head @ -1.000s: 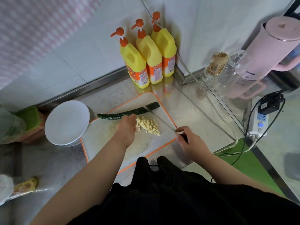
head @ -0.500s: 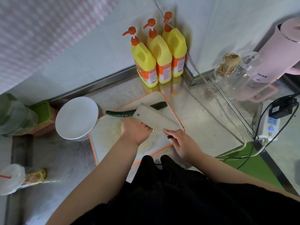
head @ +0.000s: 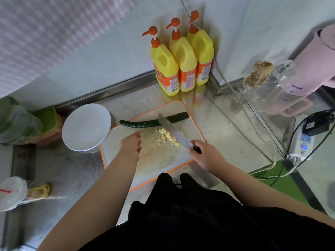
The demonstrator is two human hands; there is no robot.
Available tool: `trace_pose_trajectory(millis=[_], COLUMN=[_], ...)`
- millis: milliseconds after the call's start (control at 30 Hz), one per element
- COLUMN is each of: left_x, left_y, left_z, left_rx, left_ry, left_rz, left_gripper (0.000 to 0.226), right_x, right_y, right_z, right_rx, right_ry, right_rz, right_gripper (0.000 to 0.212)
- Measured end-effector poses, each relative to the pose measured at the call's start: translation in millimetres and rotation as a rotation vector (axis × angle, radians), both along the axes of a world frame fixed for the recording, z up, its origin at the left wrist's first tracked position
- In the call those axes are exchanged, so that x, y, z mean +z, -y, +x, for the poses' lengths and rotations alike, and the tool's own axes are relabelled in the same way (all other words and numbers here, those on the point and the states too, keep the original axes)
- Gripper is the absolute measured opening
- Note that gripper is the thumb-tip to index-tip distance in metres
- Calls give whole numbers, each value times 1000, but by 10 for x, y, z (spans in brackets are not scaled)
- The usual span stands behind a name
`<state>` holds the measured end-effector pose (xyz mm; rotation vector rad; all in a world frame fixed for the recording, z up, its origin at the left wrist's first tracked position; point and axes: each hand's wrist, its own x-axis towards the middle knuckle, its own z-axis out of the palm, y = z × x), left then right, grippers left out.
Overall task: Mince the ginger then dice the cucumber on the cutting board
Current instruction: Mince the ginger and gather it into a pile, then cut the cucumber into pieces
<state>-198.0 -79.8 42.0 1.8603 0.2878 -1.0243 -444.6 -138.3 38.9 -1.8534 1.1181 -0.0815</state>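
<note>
A white cutting board (head: 159, 160) with an orange rim lies on the steel counter. A pile of minced ginger (head: 167, 137) sits near its middle. A whole dark green cucumber (head: 143, 123) lies along the board's far edge. My right hand (head: 204, 153) grips the handle of a cleaver (head: 174, 132), whose blade stands edge-down along the right side of the ginger. My left hand (head: 132, 144) hovers with straight fingers just left of the pile, holding nothing.
A white plate (head: 86, 127) sits left of the board. Three yellow pump bottles (head: 181, 60) stand at the back. A glass jar (head: 257, 77), a pink kettle (head: 315, 66) and a power strip (head: 301, 142) with cables are on the right. Bags lie at far left.
The cleaver lay flat over the ginger under my left hand; now it is turned edge-down beside the pile, and my left hand has drawn back to the left.
</note>
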Motion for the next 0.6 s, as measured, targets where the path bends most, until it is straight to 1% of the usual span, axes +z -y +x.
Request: trace_pose_trajectory(millis=[33, 100, 167, 233, 333, 400, 467, 533, 600], left_x=[4, 8, -14, -13, -17, -54, -92, -144, -224], left_y=[-2, 10, 51, 121, 229, 279, 322, 352, 375], left_z=[25, 78, 144, 192, 272, 312, 357, 417, 495], left_rx=[29, 9, -78, -170, -336, -441, -544, -726, -1074], left_ry=[29, 108, 222, 329, 480, 553, 619, 711, 852], left_rz=[2, -13, -1, 13, 37, 42, 74, 140, 296], left_gripper=[40, 37, 37, 36, 35, 39, 45, 53, 60], right_x=[-12, -81, -151, -212, -269, -273, -259, -245, -239], right_y=[-7, -47, -83, -92, -39, 5, 26, 3, -51], right_z=[50, 154, 244, 310, 385, 399, 397, 405, 438], right_rx=[66, 176, 256, 288, 219, 113, 51, 63, 114], right_ry=[-21, -58, -88, -123, -144, -158, -173, -174, -173], right_rz=[12, 51, 73, 67, 89, 100, 91, 81, 90], right_gripper=[15, 26, 27, 32, 34, 36, 35, 34, 33])
